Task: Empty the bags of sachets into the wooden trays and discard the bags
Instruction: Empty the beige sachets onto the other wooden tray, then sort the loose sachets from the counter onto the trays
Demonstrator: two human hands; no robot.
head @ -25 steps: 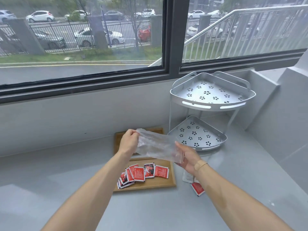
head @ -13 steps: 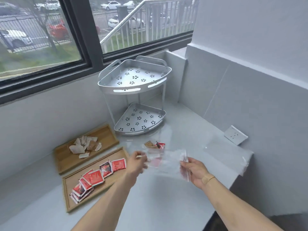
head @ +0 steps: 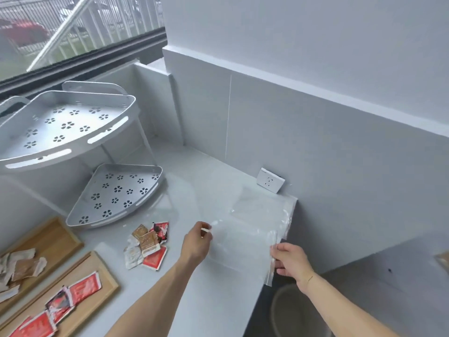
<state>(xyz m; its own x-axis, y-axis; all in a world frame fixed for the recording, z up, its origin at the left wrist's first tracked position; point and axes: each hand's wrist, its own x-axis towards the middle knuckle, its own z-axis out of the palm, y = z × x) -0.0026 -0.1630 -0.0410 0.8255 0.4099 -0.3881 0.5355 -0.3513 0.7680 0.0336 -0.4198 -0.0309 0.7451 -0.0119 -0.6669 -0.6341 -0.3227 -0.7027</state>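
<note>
I hold an empty clear plastic bag (head: 243, 246) stretched between both hands near the counter's right end. My left hand (head: 196, 242) pinches its left edge, and my right hand (head: 290, 260) grips its zip edge past the counter edge. Another clear bag (head: 262, 210) lies flat on the counter behind it. At the lower left, the near wooden tray (head: 107, 283) holds red sachets (head: 82, 289), and the far wooden tray (head: 56, 239) holds brown and white sachets (head: 21, 266). A loose pile of mixed sachets (head: 147, 244) lies on the counter.
A two-tier metal corner rack (head: 73, 152) stands at the back left under the window. A white socket (head: 270, 183) sits on the right wall. Below the counter's right edge, a round bin rim (head: 279, 310) shows on the dark floor.
My view has swung right, away from the trays. Both hands have carried the empty bag from above the red-sachet tray to the counter's right end, above the bin.
</note>
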